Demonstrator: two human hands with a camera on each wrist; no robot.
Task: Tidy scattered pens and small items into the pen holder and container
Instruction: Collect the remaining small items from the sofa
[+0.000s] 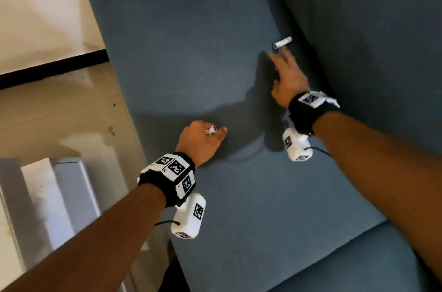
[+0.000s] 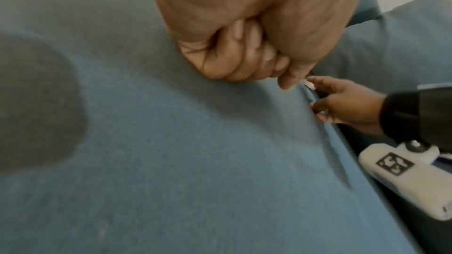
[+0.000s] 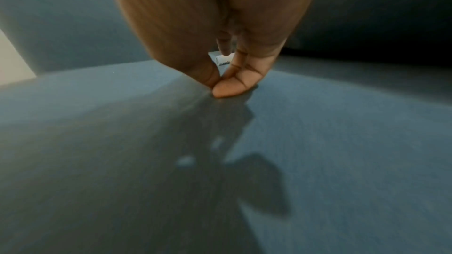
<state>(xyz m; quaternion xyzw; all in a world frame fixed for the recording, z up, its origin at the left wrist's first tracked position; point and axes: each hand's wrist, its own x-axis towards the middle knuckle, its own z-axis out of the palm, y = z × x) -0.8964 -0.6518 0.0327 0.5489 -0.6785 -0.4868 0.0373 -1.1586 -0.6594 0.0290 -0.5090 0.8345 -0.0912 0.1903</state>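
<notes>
A short white cylinder [image 1: 282, 42] lies on the blue sofa seat cushion [image 1: 191, 52], close to the backrest. My right hand [image 1: 284, 69] reaches toward it with straight fingers; the fingertips sit just short of it and hold nothing. The right wrist view shows the cylinder [image 3: 223, 59] beyond the fingers [image 3: 234, 84], one of which touches the cushion. My left hand [image 1: 203, 138] rests as a fist on the cushion and grips a small white item [image 1: 211, 130], whose end pokes out on top. In the left wrist view the fingers [image 2: 244, 55] are curled tight. No pen holder or container is in view.
The sofa backrest [image 1: 382, 28] rises along the right. To the left lies a light wooden floor [image 1: 59, 112], with a black skirting [image 1: 47, 69] under a white wall. A white box-like piece of furniture [image 1: 55, 196] stands at lower left.
</notes>
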